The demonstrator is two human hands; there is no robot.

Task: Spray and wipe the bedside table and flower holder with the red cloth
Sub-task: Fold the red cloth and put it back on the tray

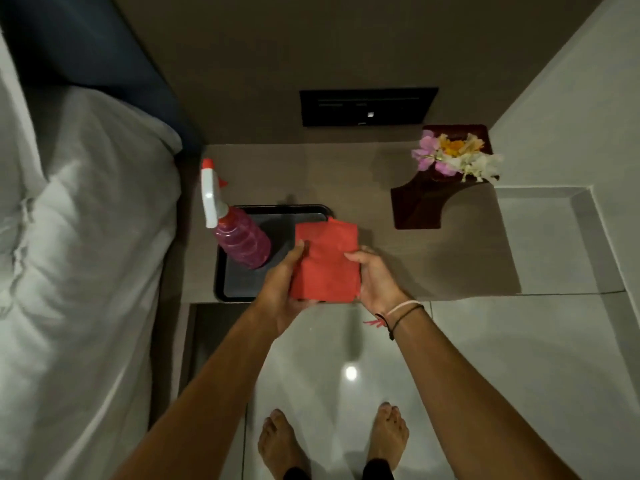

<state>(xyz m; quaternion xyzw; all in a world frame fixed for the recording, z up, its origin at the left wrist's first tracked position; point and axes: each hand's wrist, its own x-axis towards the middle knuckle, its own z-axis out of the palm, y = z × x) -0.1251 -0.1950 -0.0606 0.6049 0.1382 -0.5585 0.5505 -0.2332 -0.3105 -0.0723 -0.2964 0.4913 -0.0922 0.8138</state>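
I hold a folded red cloth (327, 263) flat between both hands over the front edge of the brown bedside table (363, 188). My left hand (282, 289) grips its left side, thumb on top. My right hand (375, 277) grips its right side. A spray bottle (232, 223) with pink liquid and a white and red trigger head stands on a dark tray (242, 285) at the table's left. The dark wooden flower holder (422, 206), topped with pink, white and orange flowers (453, 154), stands at the table's back right.
A bed with white bedding (79, 237) runs along the left, close to the table. A black switch panel (367, 105) is on the wall behind. A pale wall (568, 140) closes the right side. My bare feet (332, 441) stand on a glossy tiled floor.
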